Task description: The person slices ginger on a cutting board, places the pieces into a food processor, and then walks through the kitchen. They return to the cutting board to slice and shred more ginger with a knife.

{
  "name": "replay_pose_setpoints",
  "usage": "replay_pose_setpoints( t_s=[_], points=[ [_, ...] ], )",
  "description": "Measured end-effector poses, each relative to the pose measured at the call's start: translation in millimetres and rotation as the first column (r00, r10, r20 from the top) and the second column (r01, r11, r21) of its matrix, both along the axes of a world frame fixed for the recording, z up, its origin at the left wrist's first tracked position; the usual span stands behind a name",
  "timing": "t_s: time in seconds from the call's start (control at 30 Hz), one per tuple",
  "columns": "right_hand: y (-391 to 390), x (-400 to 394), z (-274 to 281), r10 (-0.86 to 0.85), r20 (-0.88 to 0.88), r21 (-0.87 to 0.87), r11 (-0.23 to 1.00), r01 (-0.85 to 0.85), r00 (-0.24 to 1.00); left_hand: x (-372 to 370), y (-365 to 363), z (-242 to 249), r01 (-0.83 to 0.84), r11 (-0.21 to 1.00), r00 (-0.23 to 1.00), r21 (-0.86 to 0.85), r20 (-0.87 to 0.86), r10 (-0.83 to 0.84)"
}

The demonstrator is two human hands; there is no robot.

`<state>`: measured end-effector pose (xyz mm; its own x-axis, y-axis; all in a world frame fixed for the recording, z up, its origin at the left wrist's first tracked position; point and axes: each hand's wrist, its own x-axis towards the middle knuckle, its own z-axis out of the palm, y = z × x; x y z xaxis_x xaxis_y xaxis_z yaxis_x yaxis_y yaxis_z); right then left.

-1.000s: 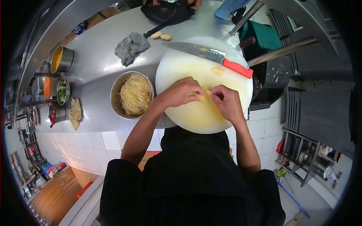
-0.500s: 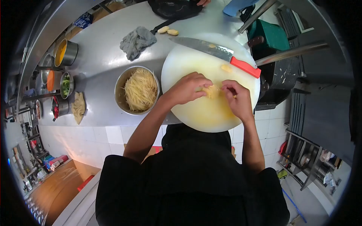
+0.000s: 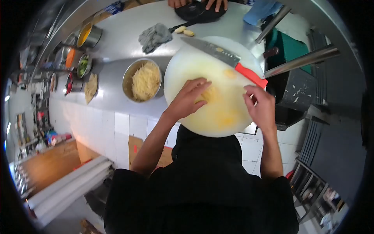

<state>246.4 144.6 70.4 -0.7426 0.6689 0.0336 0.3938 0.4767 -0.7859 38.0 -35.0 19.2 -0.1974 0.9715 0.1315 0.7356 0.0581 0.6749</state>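
Note:
A round white cutting board (image 3: pixel 187 68) with yellow stains lies in front of me. On it, a small heap of pale yellow shreds (image 3: pixel 211 94) sits beside my left hand (image 3: pixel 189 97), whose fingers and thumb are spread at the heap's left side. My right hand (image 3: pixel 260 104) is over the board's right part, bent fingers apart from the thumb, with nothing visible between them. Just above that hand is the red handle (image 3: pixel 251 75) of a wide-bladed knife (image 3: pixel 212 51). The knife lies across the board's far side. A pale slice (image 3: pixel 230 73) rests below the blade.
Left of the board stands a steel bowl (image 3: pixel 126 84) full of pale shreds (image 3: pixel 146 82). Beyond are a grey cloth (image 3: pixel 155 38), two pale peeled pieces (image 3: pixel 188 33) and a black pan (image 3: pixel 202 13) under another person's hands (image 3: pixel 216 4). Metal posts (image 3: pixel 302 62) rise at the right.
My right hand has moved right, away from the shreds. My left hand has opened wider and shifted left beside the heap. The other person's hands have come onto the pan. The view has turned slightly.

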Motion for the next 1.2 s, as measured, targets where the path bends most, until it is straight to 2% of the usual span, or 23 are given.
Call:
replay_pose_setpoints(
  t_s=[0.03, 0.07, 0.13, 0.2, 0.27, 0.33, 0.37, 0.43, 0.47, 0.53, 0.63, 0.73, 0.77, 0.93, 1.0, 1.03, 1.1, 1.13, 1.2],
  points=[
    [8.2, -2.8, 5.9, 0.057, 0.047, 0.019, 0.998, -0.058, 0.997, 10.8, -0.7, 2.2, -0.138, 0.990, 0.990, 0.009, -0.039, 0.138],
    [13.2, -6.1, -0.7, 0.079, 0.034, 0.011, 0.997, -0.079, 0.996, 17.9, -1.9, 2.6, -0.159, 0.987, 0.986, 0.002, -0.053, 0.159],
    [13.9, -13.6, -21.7, 0.364, 0.193, 0.143, 0.908, -0.393, 0.911, 29.8, -4.4, -0.4, -0.379, 0.923, 0.925, -0.069, -0.012, 0.379],
    [-0.1, -24.4, -39.9, 0.371, 0.234, 0.147, 0.900, -0.410, 0.899, 36.0, -6.7, -4.3, -0.380, 0.921, 0.925, -0.083, -0.023, 0.379],
    [-10.8, -34.8, -49.7, 0.369, 0.223, 0.284, 0.861, -0.422, 0.902, 34.3, -7.7, -6.7, -0.381, 0.921, 0.925, -0.085, -0.035, 0.379],
    [-20.9, -38.2, -49.6, 0.379, 0.241, 0.329, 0.834, -0.443, 0.893, 31.5, -8.8, -8.7, -0.269, 0.961, 0.963, -0.056, -0.044, 0.267],
    [-24.8, -38.8, -53.3, 0.363, 0.248, 0.334, 0.838, -0.431, 0.898, 30.5, -9.6, -10.3, -0.270, 0.962, 0.962, -0.049, -0.051, 0.268],
    [-24.5, -40.4, -58.3, 0.329, 0.251, 0.348, 0.847, -0.402, 0.911, 26.8, -7.3, -14.5, -0.135, 0.988, 0.979, 0.072, -0.141, 0.144],
    [-23.6, -39.6, -60.9, 0.332, 0.210, 0.354, 0.851, -0.388, 0.919, 24.6, -6.1, -16.8, -0.115, 0.991, 0.981, 0.072, -0.147, 0.124],
    [-28.8, -38.0, -61.3, 0.308, 0.170, 0.351, 0.868, -0.350, 0.936, 21.9, -4.4, -16.0, -0.104, 0.991, 0.993, 0.085, -0.049, 0.108],
    [-25.1, -36.5, -55.2, 0.316, 0.133, 0.353, 0.871, -0.343, 0.939, 15.9, -0.9, -6.0, -0.031, 0.999, 0.998, 0.043, -0.047, 0.033],
    [-27.2, -40.2, -60.4, 0.292, 0.180, 0.341, 0.877, -0.338, 0.939, -1.0, 1.2, -18.9, 0.092, 0.992, 0.994, 0.088, -0.067, -0.086],
    [-28.4, -37.8, -62.2, 0.292, 0.131, 0.332, 0.888, -0.319, 0.948, -6.3, 0.9, -23.2, 0.106, 0.990, 0.993, 0.092, -0.066, -0.100],
    [-33.7, -30.9, -67.4, 0.249, 0.027, 0.325, 0.913, -0.245, 0.968, -13.1, 4.9, -26.3, 0.185, 0.964, 0.945, 0.190, -0.305, -0.121],
    [-34.5, -29.7, -69.4, 0.193, -0.144, 0.345, 0.929, -0.133, 0.971, -10.3, 6.4, -13.8, 0.201, 0.956, 0.934, 0.212, -0.337, -0.121],
    [-35.1, -26.7, -67.4, 0.187, -0.142, 0.343, 0.930, -0.129, 0.972, -8.6, 8.1, -7.8, 0.212, 0.948, 0.922, 0.238, -0.372, -0.112],
    [-37.7, -17.0, -60.2, 0.016, -0.229, -0.025, 0.999, -0.023, 0.973, -8.0, 7.2, -13.9, 0.220, 0.957, 0.930, 0.188, -0.336, -0.148],
    [-38.3, -12.9, -61.3, 0.013, -0.229, -0.025, 1.000, -0.019, 0.973, -8.5, 7.2, -16.9, 0.229, 0.964, 0.936, 0.138, -0.302, -0.179],
    [-38.3, -6.9, -64.0, -0.062, -0.279, -0.047, 0.998, 0.051, 0.958, -10.3, 5.1, -19.3, 0.197, 0.969, 0.954, 0.149, -0.257, -0.154]
  ],
)
